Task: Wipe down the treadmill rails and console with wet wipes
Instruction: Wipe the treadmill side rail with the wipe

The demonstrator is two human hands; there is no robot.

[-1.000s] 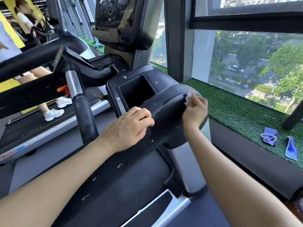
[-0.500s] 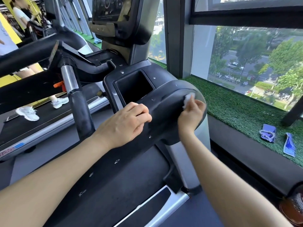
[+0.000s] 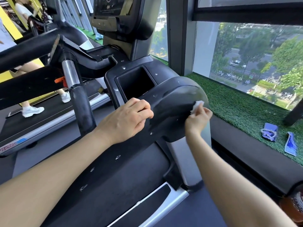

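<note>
A black treadmill rail point(image 3: 173, 102) with a rounded end runs toward me, with a square cup recess point(image 3: 136, 82) at its far part. My right hand point(image 3: 197, 119) pinches a small white wet wipe point(image 3: 196, 106) and presses it against the rail's rounded right side. Damp streaks shine on the rail above the wipe. My left hand point(image 3: 126, 120) rests on top of the rail with fingers curled, just in front of the recess. The console screen point(image 3: 114, 7) stands above at the back.
A padded upright handle point(image 3: 82, 104) with a chrome section stands to the left. Another person walks on the neighbouring treadmill point(image 3: 32, 110). On the artificial grass ledge point(image 3: 237, 112) at the right lie a blue wipe packet point(image 3: 269, 131) and a blue wrapper point(image 3: 291, 145) beside the window.
My right hand has slid the wipe down and around the rail's rounded right side, leaving a wet sheen. My left hand stays on the rail top.
</note>
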